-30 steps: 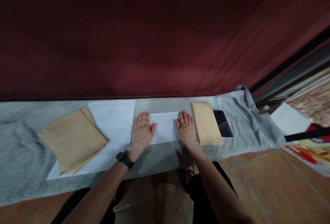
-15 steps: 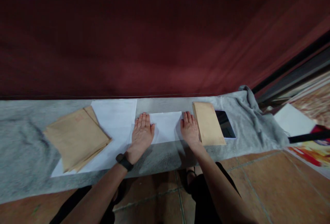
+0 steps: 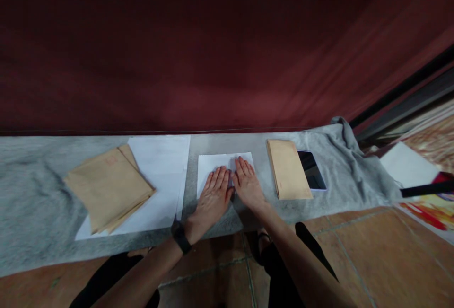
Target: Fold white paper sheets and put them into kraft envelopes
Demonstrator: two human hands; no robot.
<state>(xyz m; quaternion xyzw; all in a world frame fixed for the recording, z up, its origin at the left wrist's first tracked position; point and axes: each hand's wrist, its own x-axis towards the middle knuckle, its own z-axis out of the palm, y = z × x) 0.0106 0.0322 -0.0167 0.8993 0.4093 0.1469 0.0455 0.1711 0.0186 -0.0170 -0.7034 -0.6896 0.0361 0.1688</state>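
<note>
A folded sheet of white paper (image 3: 209, 162) lies on the grey cloth in front of me. My left hand (image 3: 215, 190) rests flat on its middle, fingers extended, a dark watch (image 3: 180, 237) on the wrist. Close beside it, my right hand (image 3: 247, 182) presses flat on the paper's right part with its fingers stretched out. The two hands nearly touch and cover much of the sheet's lower half. Neither one grips anything.
Brown envelopes (image 3: 109, 185) lie loosely stacked at left, over larger white sheets (image 3: 163, 156). Another envelope pile (image 3: 289, 168) sits at right, partly over a dark-screened phone (image 3: 312, 170). The grey cloth (image 3: 31, 194) covers the narrow surface, against a dark red backdrop (image 3: 213, 62).
Both hands have slid inward over the paper, the left one rightward from the left edge and the right one leftward from the right edge. The paper's left edge is now uncovered.
</note>
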